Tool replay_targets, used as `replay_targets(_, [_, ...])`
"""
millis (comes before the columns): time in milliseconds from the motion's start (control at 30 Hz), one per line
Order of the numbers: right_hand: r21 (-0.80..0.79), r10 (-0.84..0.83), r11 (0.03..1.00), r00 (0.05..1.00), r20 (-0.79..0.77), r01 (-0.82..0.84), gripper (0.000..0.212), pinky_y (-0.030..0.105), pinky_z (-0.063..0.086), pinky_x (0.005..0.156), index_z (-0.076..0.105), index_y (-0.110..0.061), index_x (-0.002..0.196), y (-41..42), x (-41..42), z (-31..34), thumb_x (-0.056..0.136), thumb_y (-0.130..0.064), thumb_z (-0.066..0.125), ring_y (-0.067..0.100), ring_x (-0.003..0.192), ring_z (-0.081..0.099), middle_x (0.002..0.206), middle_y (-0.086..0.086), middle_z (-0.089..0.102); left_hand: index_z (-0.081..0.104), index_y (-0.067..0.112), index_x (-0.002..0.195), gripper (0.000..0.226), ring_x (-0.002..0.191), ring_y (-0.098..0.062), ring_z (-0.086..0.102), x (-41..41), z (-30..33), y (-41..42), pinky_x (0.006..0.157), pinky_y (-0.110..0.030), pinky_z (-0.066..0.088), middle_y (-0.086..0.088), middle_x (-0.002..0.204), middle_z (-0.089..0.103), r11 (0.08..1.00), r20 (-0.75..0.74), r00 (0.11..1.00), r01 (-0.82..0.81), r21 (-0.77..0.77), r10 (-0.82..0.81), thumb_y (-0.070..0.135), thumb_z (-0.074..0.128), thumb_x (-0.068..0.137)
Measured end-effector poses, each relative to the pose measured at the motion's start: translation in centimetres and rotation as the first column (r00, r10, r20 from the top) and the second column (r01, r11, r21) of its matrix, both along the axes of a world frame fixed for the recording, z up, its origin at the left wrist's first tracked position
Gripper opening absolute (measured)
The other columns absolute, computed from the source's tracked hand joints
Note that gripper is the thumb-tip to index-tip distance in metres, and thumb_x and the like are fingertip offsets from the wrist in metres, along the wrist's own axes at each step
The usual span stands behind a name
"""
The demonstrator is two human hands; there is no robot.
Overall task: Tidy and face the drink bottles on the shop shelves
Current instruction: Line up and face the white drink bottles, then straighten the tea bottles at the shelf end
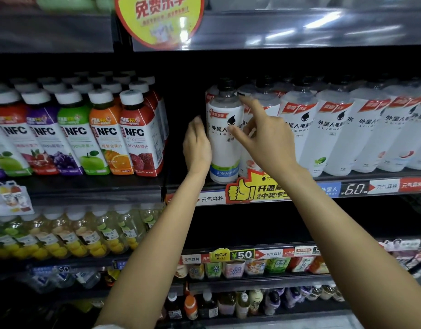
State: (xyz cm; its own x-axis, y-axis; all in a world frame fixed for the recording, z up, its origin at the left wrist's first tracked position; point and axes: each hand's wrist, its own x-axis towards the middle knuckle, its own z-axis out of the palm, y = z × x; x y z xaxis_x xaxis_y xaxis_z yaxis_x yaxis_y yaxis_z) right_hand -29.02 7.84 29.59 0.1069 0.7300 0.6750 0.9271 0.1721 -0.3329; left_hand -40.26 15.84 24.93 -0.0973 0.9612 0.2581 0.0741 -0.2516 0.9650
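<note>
Where hands (231, 138) overlap, bottle label (222, 129) obscured.

A round yellow promo sign (160, 20) hangs above; price tags (354, 188) line the shelf edge (299, 193).

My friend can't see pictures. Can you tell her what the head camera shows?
Two hands reach a shop shelf: the left hand touches a white bottle, the right hand reaches past it. Colourful NFC juice bottles stand to the left.
</note>
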Motion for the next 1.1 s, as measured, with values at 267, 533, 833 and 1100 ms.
replay_targets(267, [-0.041, 0.211, 0.976, 0.894, 0.396, -0.213, 0.033, 0.026, 0.042, 0.052, 0.054, -0.018, 0.126, -3.3, 7.0, 0.9, 0.095, -0.027, 0.053, 0.024, 0.067, 0.066, 0.087, -0.003, 0.069, 0.057, 0.017, 0.102, 0.019, 0.094, -0.002, 0.056, 1.3, 2.7, -7.9, 0.086, -0.02, 0.044, 0.01, 0.098, 0.059, 0.827, -0.097, 0.991, -0.023, 0.562, 0.094, 0.03, 0.046, 0.093])
replay_targets(533, [-0.349, 0.424, 0.891, 0.804, 0.417, -0.289, 0.031, 0.03, 0.044, 0.066, 0.056, -0.028, 0.123, -9.2, 21.5, 4.3, 0.094, -0.038, 0.054, 0.013, 0.096, 0.06, 0.108, -0.011, 0.062, 0.066, 0.023, 0.105, 0.023, 0.088, -0.002, 0.061, 13.2, 7.9, -13.6, 0.082, -0.033, 0.05, 0.015, 0.088, 0.067, 0.775, -0.659, 0.751, 0.391, 0.496, 0.043, 0.034, 0.055, 0.089])
replay_targets(833, [-0.102, 0.286, 0.958, 0.902, 0.323, -0.267, 0.024, 0.04, 0.055, 0.069, 0.066, -0.023, 0.109, -14.8, 42.8, 12.4, 0.089, -0.032, 0.057, 0.014, 0.071, 0.067, 0.081, -0.008, 0.07, 0.067, 0.018, 0.105, 0.02, 0.089, -0.002, 0.064, 32.3, 16.6, -16.2, 0.087, -0.028, 0.05, 0.007, 0.093, 0.071, 0.634, -0.609, 0.793, 0.475, 0.611, -0.007, 0.019, 0.059, 0.087])
replay_targets(1100, [0.277, 0.037, 0.955, 0.969, 0.243, -0.106, 0.019, 0.032, 0.049, 0.07, 0.067, -0.019, 0.106, -14.7, 55.1, 17.8, 0.089, -0.02, 0.058, 0.011, 0.07, 0.058, 0.086, -0.002, 0.068, 0.066, 0.01, 0.107, 0.028, 0.099, -0.024, 0.059, 45.6, 21.7, -14.1, 0.088, -0.026, 0.039, -0.003, 0.104, 0.067, 0.432, -0.566, 0.797, 0.444, 0.785, 0.209, 0.023, 0.057, 0.084])
